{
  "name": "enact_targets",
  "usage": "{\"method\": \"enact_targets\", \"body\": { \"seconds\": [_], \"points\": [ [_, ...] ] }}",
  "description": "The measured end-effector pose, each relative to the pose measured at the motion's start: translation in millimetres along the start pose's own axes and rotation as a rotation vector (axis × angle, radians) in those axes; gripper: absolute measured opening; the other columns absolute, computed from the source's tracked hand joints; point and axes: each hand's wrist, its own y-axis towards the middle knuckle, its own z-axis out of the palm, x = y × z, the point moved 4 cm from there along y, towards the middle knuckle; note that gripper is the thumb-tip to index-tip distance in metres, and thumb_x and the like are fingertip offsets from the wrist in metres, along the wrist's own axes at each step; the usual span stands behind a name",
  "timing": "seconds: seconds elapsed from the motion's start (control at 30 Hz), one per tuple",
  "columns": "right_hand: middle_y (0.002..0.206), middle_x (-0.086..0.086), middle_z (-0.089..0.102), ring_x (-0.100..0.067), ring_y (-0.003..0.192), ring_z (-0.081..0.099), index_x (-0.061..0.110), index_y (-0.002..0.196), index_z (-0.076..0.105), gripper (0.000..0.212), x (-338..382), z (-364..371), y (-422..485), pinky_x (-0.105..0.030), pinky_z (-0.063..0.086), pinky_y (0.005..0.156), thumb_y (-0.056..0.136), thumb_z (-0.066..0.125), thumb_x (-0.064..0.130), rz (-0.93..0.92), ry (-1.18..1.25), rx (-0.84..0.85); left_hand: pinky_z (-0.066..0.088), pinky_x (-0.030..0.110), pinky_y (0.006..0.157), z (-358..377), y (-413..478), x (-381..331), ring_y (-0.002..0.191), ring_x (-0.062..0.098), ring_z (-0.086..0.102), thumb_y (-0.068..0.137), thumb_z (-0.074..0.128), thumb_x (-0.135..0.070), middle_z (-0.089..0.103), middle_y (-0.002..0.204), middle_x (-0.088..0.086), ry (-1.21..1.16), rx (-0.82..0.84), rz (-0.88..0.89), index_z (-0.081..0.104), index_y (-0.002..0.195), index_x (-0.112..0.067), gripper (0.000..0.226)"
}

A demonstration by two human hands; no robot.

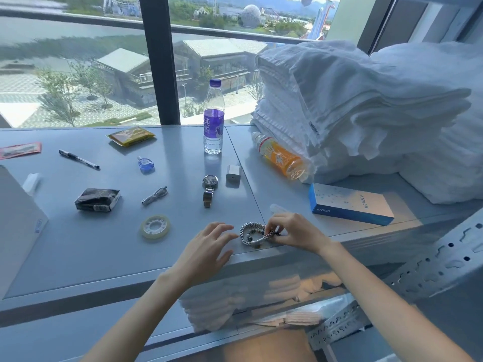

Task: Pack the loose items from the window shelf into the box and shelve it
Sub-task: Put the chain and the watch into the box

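Near the front edge of the grey window shelf point(78, 246) lies a silver chain bracelet point(251, 232) with a beaded one. My right hand point(292, 232) pinches its right end. My left hand point(210, 246) hovers just left of it, fingers spread, holding nothing. Loose items lie around: a tape roll point(155, 227), a wristwatch point(209, 190), a white charger point(233, 173), a coiled cable point(154, 195), a black packet point(98, 199), a pen point(78, 159), a small blue bottle point(146, 164), a yellow sachet point(132, 135). A blue and white Anker box point(350, 203) lies closed at right.
A purple-labelled water bottle point(213, 118) stands at the back. An orange drink bottle point(282, 155) lies against a tall stack of white towels point(366, 108). A red packet point(19, 150) and a grey panel point(18, 226) are at left. Perforated metal rack posts point(431, 259) stand at right.
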Motion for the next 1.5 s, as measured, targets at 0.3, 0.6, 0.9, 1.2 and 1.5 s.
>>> {"method": "enact_targets", "body": {
  "seconds": [0.3,0.6,0.9,1.2,1.5],
  "points": [
    [0.075,-0.002,0.071,-0.004,0.066,0.063,0.010,0.083,0.071,0.012,31,-11,32,-0.019,0.053,0.066,0.075,0.071,0.001,0.044,0.360,-0.067,0.048,0.033,0.091,-25,-23,-1,0.119,0.016,0.042,0.085,0.041,-0.046,0.056,0.128,-0.001,0.029,-0.078,-0.182,0.059,0.118,-0.019,0.047],
    [0.076,-0.010,0.071,-0.017,0.066,0.068,0.012,0.085,0.071,0.019,117,-12,78,-0.029,0.058,0.073,0.075,0.072,-0.003,-0.037,0.649,0.006,0.053,0.036,0.081,-103,-65,6,0.117,0.017,0.048,0.083,0.041,-0.055,0.056,0.127,-0.004,0.153,-0.254,-0.364,0.058,0.121,-0.018,0.056],
    [0.077,-0.002,0.073,-0.012,0.069,0.070,0.012,0.088,0.072,0.021,237,5,106,-0.019,0.056,0.073,0.072,0.075,0.000,-0.169,0.637,-0.002,0.053,0.037,0.088,-193,-155,11,0.116,0.020,0.052,0.082,0.066,-0.033,0.060,0.122,0.000,0.395,-0.312,-0.392,0.059,0.122,-0.012,0.046],
    [0.076,0.002,0.073,-0.006,0.068,0.069,0.017,0.087,0.072,0.022,372,41,120,-0.016,0.053,0.073,0.073,0.075,0.001,-0.196,0.668,-0.100,0.047,0.036,0.089,-294,-287,65,0.113,0.018,0.051,0.084,0.040,-0.042,0.062,0.115,-0.001,0.566,-0.399,-0.456,0.063,0.116,-0.014,0.048],
    [0.081,-0.009,0.072,-0.010,0.069,0.070,0.008,0.092,0.071,0.019,447,57,150,-0.024,0.057,0.075,0.075,0.073,0.001,-0.187,0.629,-0.182,0.051,0.033,0.076,-314,-346,127,0.084,0.023,0.066,0.069,0.080,-0.029,0.069,0.091,-0.003,0.602,-0.271,-0.399,0.068,0.104,-0.018,0.038]
  ]
}}
